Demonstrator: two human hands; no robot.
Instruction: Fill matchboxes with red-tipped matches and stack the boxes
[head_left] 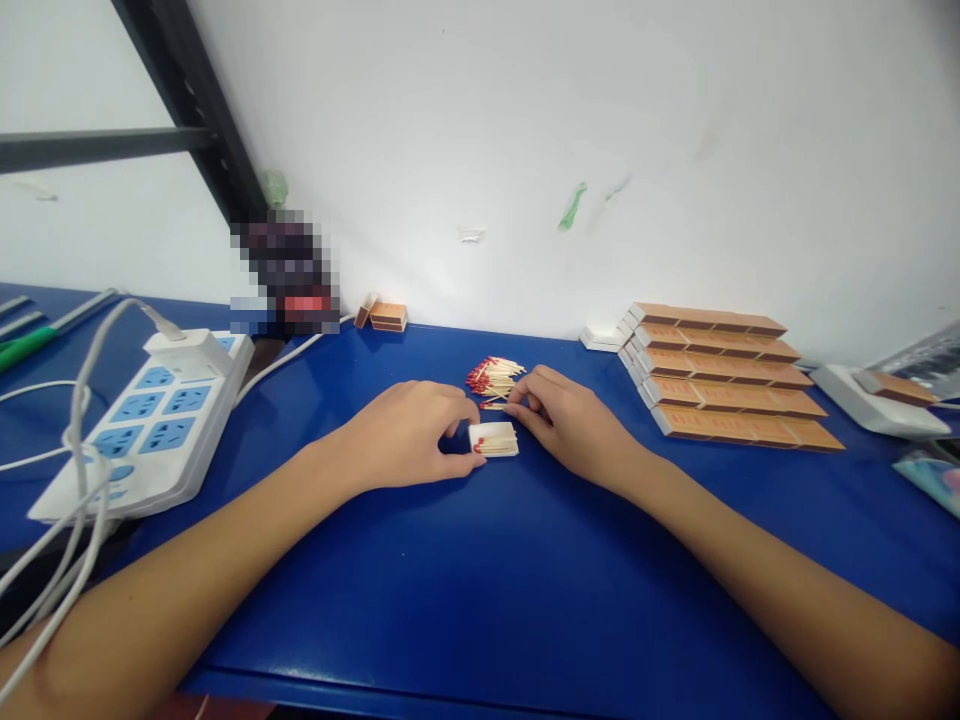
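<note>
A small white matchbox tray (514,453) lies on the blue table, with several red-tipped matches (498,440) inside it. My left hand (409,435) grips the tray's left end between thumb and fingers. Just behind the tray, my right hand (566,420) is closed in a pinch at the plain end of a matchstick (492,406), whose red head points left. A loose pile of matches (495,376) lies beyond that, most of the red heads toward the left. The curled fingers of my right hand partly hide one another.
Stacked matchboxes (731,370) rise in steps at the right, with white trays (601,339) beside them. Two or so matchboxes (388,316) stand near the wall. A power strip (161,420) with white cables takes up the left. A white device (877,400) sits far right.
</note>
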